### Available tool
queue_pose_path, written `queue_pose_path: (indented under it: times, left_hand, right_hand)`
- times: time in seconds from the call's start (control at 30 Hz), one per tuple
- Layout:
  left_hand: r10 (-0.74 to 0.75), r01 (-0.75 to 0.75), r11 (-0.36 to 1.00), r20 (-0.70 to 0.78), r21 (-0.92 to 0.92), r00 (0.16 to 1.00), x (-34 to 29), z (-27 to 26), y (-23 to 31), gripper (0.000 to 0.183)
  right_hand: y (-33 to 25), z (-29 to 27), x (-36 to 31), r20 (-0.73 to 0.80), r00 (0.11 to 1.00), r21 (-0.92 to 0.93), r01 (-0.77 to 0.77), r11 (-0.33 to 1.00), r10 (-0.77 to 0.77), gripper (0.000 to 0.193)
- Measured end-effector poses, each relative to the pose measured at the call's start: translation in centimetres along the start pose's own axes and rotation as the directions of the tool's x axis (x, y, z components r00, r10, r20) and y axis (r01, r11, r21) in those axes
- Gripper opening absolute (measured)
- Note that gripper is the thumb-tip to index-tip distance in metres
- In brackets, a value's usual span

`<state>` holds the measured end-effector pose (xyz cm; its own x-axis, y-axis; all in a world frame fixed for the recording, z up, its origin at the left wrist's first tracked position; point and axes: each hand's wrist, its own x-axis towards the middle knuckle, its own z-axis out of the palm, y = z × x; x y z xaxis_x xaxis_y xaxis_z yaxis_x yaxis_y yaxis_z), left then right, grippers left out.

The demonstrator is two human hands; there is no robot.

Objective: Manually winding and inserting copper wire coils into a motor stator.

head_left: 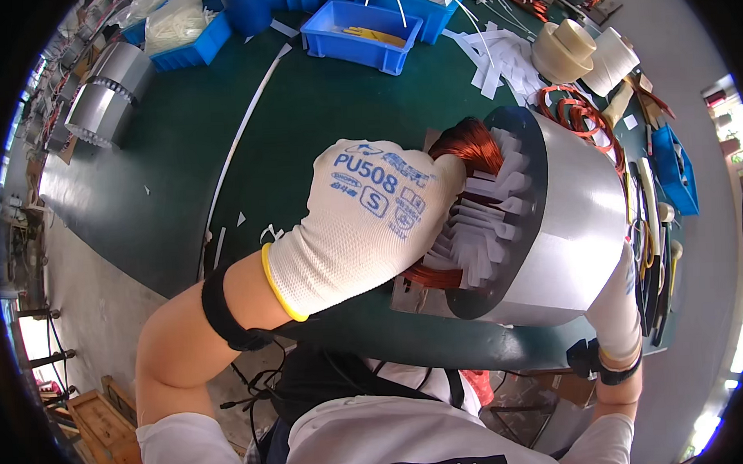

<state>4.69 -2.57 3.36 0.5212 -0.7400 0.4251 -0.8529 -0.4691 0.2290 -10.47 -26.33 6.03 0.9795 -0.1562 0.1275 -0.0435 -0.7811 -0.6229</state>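
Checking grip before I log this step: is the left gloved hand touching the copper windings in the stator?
Touching. The head view shows the left hand with its fingers pressed into the copper windings at the stator's open end.

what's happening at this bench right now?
A person in white knit gloves is working on a large silver motor stator lying on its side on the green table. The left hand presses into the open end, against the copper windings and white insulation paper strips. The right hand steadies the housing from the near right side. Blue bins and tape rolls sit behind.
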Motion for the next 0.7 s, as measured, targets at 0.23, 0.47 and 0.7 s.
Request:
queue_pose_path:
  times: [0.23,0.47,0.7]
  left_hand:
    - [0.086,-0.086,0.996,-0.001,-0.029,0.996,1.2,-0.8,-0.3,0.009]
    - [0.023,0.005,0.904,0.061,-0.427,0.998,0.8,0.1,-1.9,0.008]
    - [-0.044,0.085,0.883,0.100,-0.462,0.994,1.2,0.4,-0.7,0.011]
  right_hand:
    - [-0.6,0.3,0.9,-0.125,0.992,0.157,-0.001,0.988,0.021,0.016]
    - [-0.4,0.4,1.4,-0.098,0.994,0.032,0.048,0.998,-0.045,0.013]
    - [3.8,-7.1,-2.1,-0.308,0.894,0.228,-0.263,0.938,0.325,0.024]
